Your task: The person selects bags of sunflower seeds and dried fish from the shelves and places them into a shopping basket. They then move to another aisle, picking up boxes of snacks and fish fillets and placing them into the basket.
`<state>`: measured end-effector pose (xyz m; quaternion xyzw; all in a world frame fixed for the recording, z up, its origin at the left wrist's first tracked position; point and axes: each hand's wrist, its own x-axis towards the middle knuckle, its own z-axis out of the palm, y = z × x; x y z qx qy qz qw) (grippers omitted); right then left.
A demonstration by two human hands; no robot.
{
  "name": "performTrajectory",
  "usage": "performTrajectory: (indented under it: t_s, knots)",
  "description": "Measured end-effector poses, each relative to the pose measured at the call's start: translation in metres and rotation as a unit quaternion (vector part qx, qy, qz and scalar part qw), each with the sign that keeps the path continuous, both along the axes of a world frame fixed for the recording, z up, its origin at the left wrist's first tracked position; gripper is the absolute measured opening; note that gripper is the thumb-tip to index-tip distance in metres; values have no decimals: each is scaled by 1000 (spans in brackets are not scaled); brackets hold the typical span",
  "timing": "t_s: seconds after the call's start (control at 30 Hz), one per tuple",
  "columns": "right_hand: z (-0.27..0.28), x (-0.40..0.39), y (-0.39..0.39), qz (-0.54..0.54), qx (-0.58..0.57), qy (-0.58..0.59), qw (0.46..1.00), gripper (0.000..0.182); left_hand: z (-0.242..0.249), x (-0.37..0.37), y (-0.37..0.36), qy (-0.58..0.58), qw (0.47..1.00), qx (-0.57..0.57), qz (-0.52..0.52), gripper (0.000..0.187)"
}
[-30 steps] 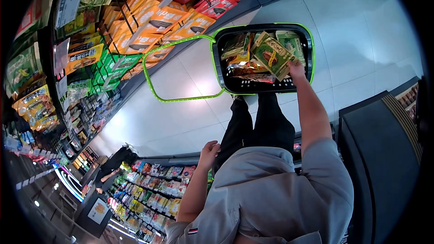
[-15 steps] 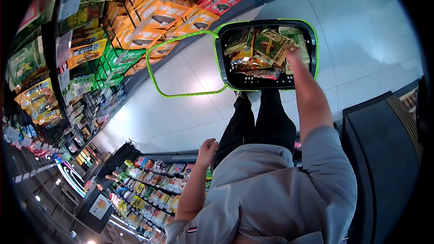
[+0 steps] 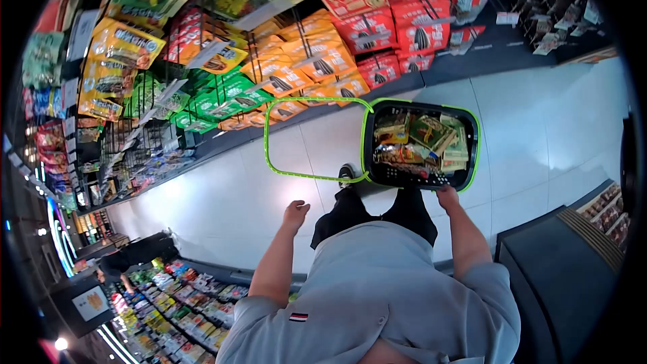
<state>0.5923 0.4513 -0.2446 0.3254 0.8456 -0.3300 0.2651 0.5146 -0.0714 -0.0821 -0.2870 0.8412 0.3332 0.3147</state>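
Observation:
A black shopping basket point(image 3: 465, 178) with a lime-green rim stands on the floor before my feet. Inside lie several snack packets point(image 3: 431, 133), mostly green, some yellow or brown. A green loop handle point(image 3: 268, 141) folds out to its left. By the basket's near right corner is my right hand point(image 3: 447, 197), its fingers loosely bent just beside the rim, with no packet showing in it. My left hand point(image 3: 295, 214) hangs above the floor, left of my legs, fingers loosely apart and nothing in them.
Hanging racks run along the front, with orange bags point(image 3: 317, 54), red bags point(image 3: 421, 27) and green bags point(image 3: 222, 101). A dark cabinet point(image 3: 559, 263) stands at my right. Behind on the left, a person point(image 3: 118, 269) is beside shelves of packaged goods point(image 3: 175, 303).
My right hand has come out of the basket, where it was on a green packet, to the near corner. The packet lies in the basket. My view has shifted, showing more racks.

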Motion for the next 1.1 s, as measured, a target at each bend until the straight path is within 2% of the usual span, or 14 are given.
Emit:
performTrajectory:
  t_s: [0.03,0.1,0.2,0.3,0.37,0.43,0.5,0.63,0.7,0.77,0.8,0.9,0.97,1.1]
  knots:
    - [-5,9,-1,-3,10,12,1000,27,-16,-9,-24,14,1000,-20,-16,49]
    - [-25,34,-4,-103,-41,19,994,25,-41,-40,-64,17,999,-37,2,52]
    - [42,43,-46,-187,-49,-1,981,22,-66,-95,-113,51,998,-38,4,54]
    - [84,85,-103,-213,-31,-13,976,20,-106,-130,-160,17,998,-57,6,58]
    - [81,126,-127,-78,-12,-104,991,28,-137,-150,-185,8,998,-69,4,61]
    - [149,110,-170,53,4,-132,990,31,-151,-168,-195,-9,997,-75,12,68]
    - [155,121,-187,30,5,-156,987,31,-192,-180,-210,-28,996,-84,21,81]
    - [174,103,-205,-57,2,-166,984,31,-217,-203,-209,-60,992,-91,69,96]
    - [195,72,-219,-114,4,-201,973,33,-249,-209,-213,-55,993,-81,65,95]
    - [203,58,-229,-142,2,-192,971,34,-269,-209,-217,-65,994,-25,89,78]
    - [203,52,-232,-139,-6,-186,973,35,-267,-211,-214,-62,994,-22,89,78]
    - [198,48,-237,-118,-27,-186,975,35,-233,-194,-210,-37,995,-89,21,43]
    - [188,49,-239,-86,-41,-195,976,33,-290,-180,-237,-67,995,-63,43,38]
    - [151,67,-239,-47,-26,-89,995,34,-204,-151,-224,-93,990,81,72,42]
